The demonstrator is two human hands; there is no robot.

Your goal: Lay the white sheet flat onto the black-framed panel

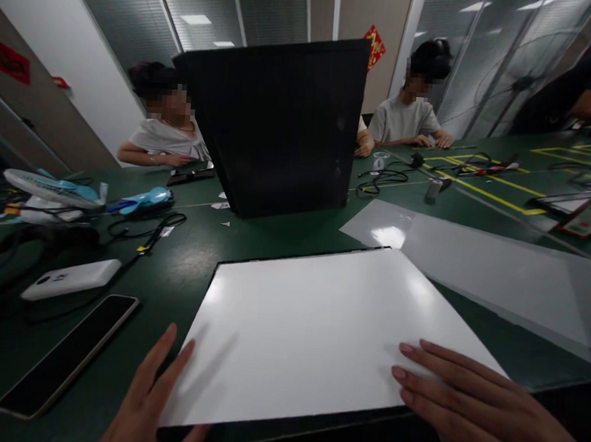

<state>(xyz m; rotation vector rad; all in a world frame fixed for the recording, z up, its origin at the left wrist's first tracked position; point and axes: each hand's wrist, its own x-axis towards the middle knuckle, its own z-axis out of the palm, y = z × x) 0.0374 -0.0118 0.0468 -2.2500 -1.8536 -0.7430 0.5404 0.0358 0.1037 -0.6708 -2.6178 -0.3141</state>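
A flat white panel (308, 335) with a thin dark edge lies in front of me on the green table. At its near left corner is my left hand (147, 399), fingers spread along the side and the thumb low by the front edge. My right hand (484, 409) rests on or just over the panel's right part, its fingers stretched out flat. Neither hand is closed around anything. Past the panel's far edge a large black panel (281, 127) stands upright, leaning slightly. To the right lie overlapping translucent sheets (497, 273), one corner reaching behind the white panel.
On the left are a phone (69, 357), a white power bank (71, 279), cables and a blue item (149, 201). Cables (385, 176) and yellow tape lines (482, 186) mark the far right table (187, 261). Other people sit across, one a person in grey (399, 117).
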